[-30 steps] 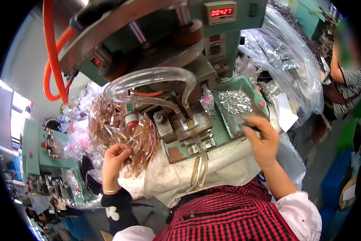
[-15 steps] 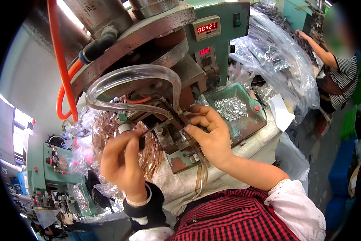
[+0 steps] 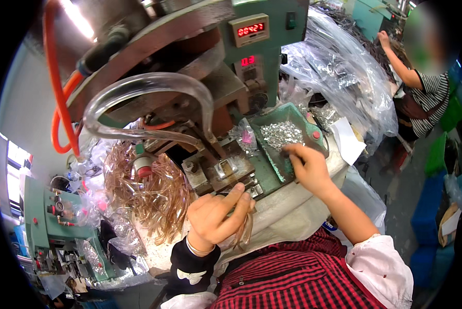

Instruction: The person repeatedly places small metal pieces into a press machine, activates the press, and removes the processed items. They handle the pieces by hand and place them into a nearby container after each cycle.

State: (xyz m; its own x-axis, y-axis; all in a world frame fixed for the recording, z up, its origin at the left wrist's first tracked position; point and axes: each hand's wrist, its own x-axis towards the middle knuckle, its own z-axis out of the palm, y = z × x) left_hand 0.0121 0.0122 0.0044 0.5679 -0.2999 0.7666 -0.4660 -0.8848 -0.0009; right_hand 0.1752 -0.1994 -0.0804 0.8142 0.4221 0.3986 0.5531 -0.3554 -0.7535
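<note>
My left hand (image 3: 218, 217) is closed in front of the press block, pinching brown translucent strips (image 3: 247, 230) whose ends hang below the fingers. Just beyond it, a small shiny metal piece (image 3: 225, 168) with a rectangular opening rests on the steel block (image 3: 202, 179) of a green bench press (image 3: 274, 56). My right hand (image 3: 308, 167) is over the near side of a green tray (image 3: 273, 166), fingertips curled together beside a heap of small silver metal pieces (image 3: 282, 133). Whatever the right fingertips hold, if anything, is hidden.
A clear looped tube (image 3: 154, 80) arches over the press block. Left of it hang many brown translucent strips (image 3: 146, 198) and a red-capped button (image 3: 143, 167). White paper (image 3: 348, 140) and large plastic bags (image 3: 339, 67) lie to the right. Another person (image 3: 426, 98) works at the far right.
My right hand has left the press block and moved right to the tray. My left hand has come right and down to the block's front. The metal piece on the block is now exposed.
</note>
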